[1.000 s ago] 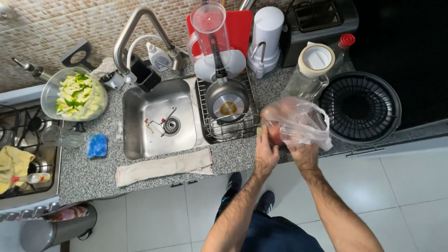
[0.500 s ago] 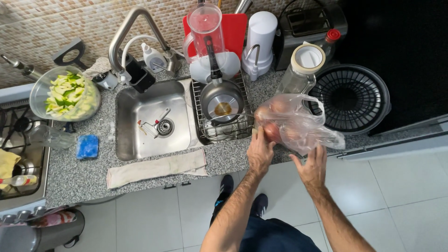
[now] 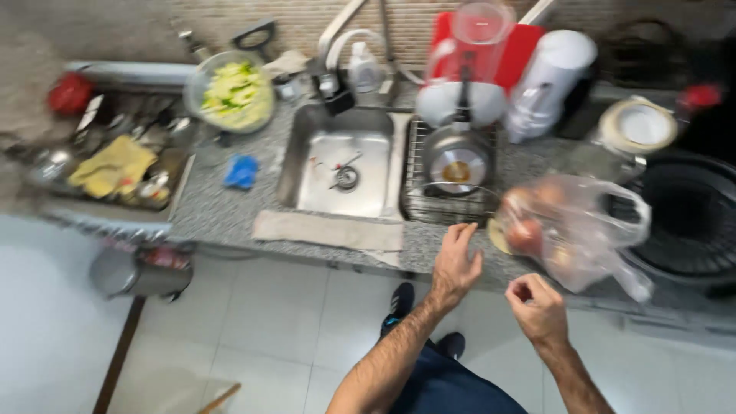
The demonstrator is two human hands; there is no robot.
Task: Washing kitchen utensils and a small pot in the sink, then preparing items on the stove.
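Granite counter (image 3: 222, 211): plastic bag (image 3: 575, 226), cloth (image 3: 330, 230), bowl (image 3: 230, 92)

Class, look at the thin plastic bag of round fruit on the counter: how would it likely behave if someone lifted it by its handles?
The plastic bag looks thin and crumpled, so it would probably sag rather than keep its shape. The round reddish fruit inside would likely roll together at the bottom, making it fairly heavy for its size. Lying near the counter edge, it might spill if pushed.

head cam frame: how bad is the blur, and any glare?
Head view: motion blur smears the whole frame, worst at the left edge around the yellow cloth and at the plastic bag of fruit; both hands, left hand and right hand, have soft outlines. Mild glare on the steel sink; the far right corner is dark. The floor bottom left is washed out.
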